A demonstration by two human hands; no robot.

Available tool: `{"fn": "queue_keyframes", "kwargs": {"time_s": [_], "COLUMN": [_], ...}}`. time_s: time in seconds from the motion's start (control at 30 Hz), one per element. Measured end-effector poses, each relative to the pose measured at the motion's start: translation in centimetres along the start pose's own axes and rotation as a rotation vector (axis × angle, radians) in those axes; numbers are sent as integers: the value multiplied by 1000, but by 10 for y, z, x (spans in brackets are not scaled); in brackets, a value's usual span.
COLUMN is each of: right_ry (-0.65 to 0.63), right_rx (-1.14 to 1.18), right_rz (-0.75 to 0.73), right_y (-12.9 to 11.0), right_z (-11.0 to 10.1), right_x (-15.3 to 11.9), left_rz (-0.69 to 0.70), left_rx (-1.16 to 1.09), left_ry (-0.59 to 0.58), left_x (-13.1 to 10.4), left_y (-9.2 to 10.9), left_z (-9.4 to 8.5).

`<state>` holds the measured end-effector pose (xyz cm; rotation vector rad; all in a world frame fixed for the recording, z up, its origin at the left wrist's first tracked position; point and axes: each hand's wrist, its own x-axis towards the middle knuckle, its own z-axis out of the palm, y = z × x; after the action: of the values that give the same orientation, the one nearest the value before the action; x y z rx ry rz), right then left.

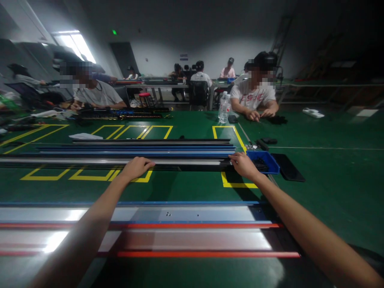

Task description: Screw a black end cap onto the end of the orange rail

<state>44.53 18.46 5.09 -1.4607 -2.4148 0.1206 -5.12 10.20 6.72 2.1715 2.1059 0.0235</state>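
A long black-and-silver metal rail (186, 162) lies nearest to me in a group of parallel rails on the green table. My left hand (136, 168) is closed over this rail left of its middle, fingers pointing right. At the rail's right end, my right hand (243, 165) is closed with its fingertips on the edge. Directly behind runs a blue-edged rail (192, 149), with a dark rail (156, 142) farther back. The undersides of both hands are hidden.
Nearer me lie a blue-edged silver panel (210, 213) and a red-edged panel (195, 240). A blue bin (271, 162) with black parts and a black flat device (288, 167) sit right. Bottles (223, 109) stand behind; co-workers (255, 90) sit across the table.
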Motion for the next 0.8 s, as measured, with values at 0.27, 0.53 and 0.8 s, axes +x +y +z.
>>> {"fn": "queue_keyframes", "kwargs": {"time_s": [0.27, 0.53, 0.8], "right_ry": [-47, -71, -104], "right_rx": [6, 43, 73], "right_rz": [28, 70, 92], "right_y": [1, 1, 2], "right_z": [-8, -14, -18], "right_x": [-1, 1, 1], "left_rz": [-10, 1, 41], "left_rx": [32, 14, 9], "left_ry": [-24, -38, -54], "left_x": [2, 2, 3], "left_y": [-8, -15, -17], "left_z": [3, 5, 3]}}
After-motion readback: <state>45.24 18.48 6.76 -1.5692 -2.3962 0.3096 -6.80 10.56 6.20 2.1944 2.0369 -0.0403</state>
